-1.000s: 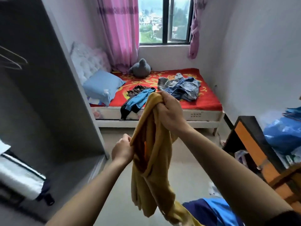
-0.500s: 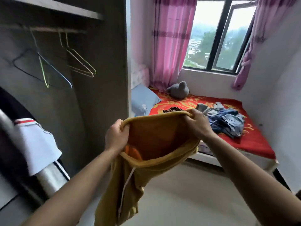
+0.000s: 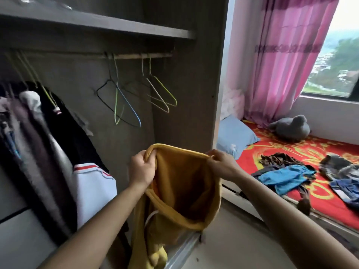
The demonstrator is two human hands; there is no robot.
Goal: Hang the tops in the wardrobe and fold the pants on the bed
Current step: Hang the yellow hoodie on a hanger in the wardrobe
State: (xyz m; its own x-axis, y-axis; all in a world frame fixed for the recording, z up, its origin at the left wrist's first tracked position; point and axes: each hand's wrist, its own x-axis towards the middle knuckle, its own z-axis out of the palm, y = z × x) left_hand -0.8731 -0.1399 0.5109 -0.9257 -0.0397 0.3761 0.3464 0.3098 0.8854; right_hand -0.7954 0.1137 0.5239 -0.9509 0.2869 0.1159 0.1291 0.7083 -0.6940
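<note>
head view, left hand (image 3: 142, 168) and right hand (image 3: 223, 165) grip yellow top (image 3: 186, 191) rim, fingers (image 3: 148, 156) curled

You have turned left, away from the bed (image 3: 303, 152) and toward the wardrobe (image 3: 194, 113); its rail (image 3: 136, 55) and bare hangers (image 3: 124, 101) now hang ahead of you, where a second ago only the side panel showed; the yellow top (image 3: 184, 187), then bunched in a rope, is now stretched open; your right hand (image 3: 221, 164) has dropped level with your left hand (image 3: 141, 167), each gripping one side of the opening.
</note>
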